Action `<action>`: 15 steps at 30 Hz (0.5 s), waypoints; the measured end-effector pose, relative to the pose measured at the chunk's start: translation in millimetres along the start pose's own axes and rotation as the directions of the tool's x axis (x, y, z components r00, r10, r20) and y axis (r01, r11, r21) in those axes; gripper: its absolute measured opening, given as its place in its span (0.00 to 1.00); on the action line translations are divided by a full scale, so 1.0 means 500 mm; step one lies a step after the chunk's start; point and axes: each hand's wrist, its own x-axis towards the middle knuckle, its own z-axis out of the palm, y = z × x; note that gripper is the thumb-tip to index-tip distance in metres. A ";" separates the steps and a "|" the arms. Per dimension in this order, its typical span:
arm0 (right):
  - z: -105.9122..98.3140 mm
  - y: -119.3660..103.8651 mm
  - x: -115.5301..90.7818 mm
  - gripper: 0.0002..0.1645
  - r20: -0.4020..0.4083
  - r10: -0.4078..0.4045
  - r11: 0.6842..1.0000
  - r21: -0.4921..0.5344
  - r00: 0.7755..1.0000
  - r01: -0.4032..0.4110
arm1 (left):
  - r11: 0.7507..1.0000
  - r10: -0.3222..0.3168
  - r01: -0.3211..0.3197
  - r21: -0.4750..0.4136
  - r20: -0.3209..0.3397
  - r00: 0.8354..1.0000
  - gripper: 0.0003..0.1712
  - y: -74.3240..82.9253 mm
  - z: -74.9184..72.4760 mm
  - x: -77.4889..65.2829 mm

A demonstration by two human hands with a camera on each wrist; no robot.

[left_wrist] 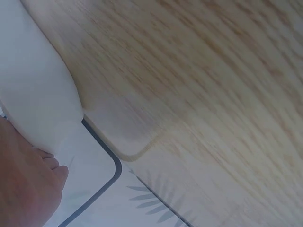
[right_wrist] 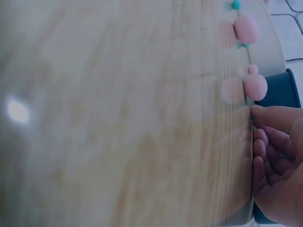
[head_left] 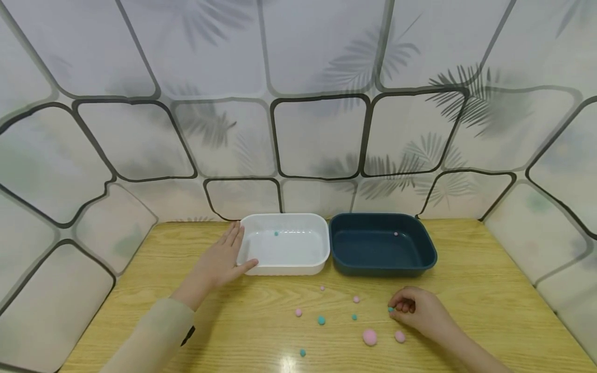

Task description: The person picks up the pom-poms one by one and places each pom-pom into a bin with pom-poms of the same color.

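Observation:
My left hand (head_left: pixel 223 261) rests against the left side of a white basin (head_left: pixel 284 270), fingers straight along the outside and thumb across its front left corner. The left wrist view shows the hand (left_wrist: pixel 28 179) against the basin's wall (left_wrist: pixel 40 80). At the front right, my right hand (head_left: pixel 423 312) pinches a small teal pom-pom (head_left: pixel 391 309) between thumb and index finger, close over the table. Its other fingers are curled in. Beside this hand lie a pink pom-pom (head_left: pixel 399 336) and a larger pink pom-pom (head_left: pixel 369 337).
A dark blue basin (head_left: pixel 383 270) stands right of the white one and holds a tiny pink pom-pom (head_left: pixel 396 233). Inside the white basin lies a tiny teal pom-pom (head_left: pixel 276 233). Several pink and teal pom-poms, including one teal (head_left: pixel 321 320), are scattered on the wooden table (head_left: pixel 252 321).

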 end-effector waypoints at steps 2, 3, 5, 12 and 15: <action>0.000 -0.001 0.000 0.07 0.003 0.000 1.000 0.004 1.000 0.000 | 1.000 -0.008 0.008 0.001 0.002 1.000 0.59 0.000 0.001 0.000; -0.001 -0.001 0.001 0.07 0.004 0.002 1.000 0.008 1.000 -0.002 | 1.000 -0.009 0.009 0.005 0.001 1.000 0.59 0.000 0.001 0.000; -0.003 -0.001 0.002 0.06 0.010 -0.002 1.000 0.011 1.000 0.002 | 1.000 -0.005 0.005 0.010 -0.005 1.000 0.59 0.000 0.002 0.001; -0.013 -0.003 0.012 0.05 0.028 -0.015 1.000 0.021 0.999 0.015 | 1.000 -0.005 0.005 0.009 -0.010 1.000 0.59 0.003 0.003 0.002; -0.016 -0.013 0.018 0.05 0.026 -0.014 1.000 0.026 1.000 0.014 | 1.000 -0.006 0.006 0.007 -0.002 1.000 0.60 0.005 0.004 0.003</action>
